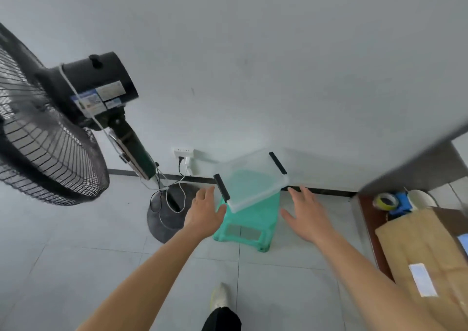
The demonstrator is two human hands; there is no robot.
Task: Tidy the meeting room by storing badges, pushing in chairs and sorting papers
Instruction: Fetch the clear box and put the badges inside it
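Observation:
A clear plastic storage box (250, 181) with a lid and two black side latches sits on a small green plastic stool (249, 225) against the white wall. My left hand (206, 210) is stretched out with straight fingers just left of the box, beside its near black latch. My right hand (305, 213) is spread open just right of the box and stool. Neither hand holds anything. I cannot tell what is inside the box.
A black standing fan (50, 128) rises at the left, its round base (167, 215) and loose cables on the tiled floor beside the stool. A wall socket (184, 153) is behind. At the right, a brown table (371, 225) carries a cardboard box (425, 249) and tape rolls (386, 200).

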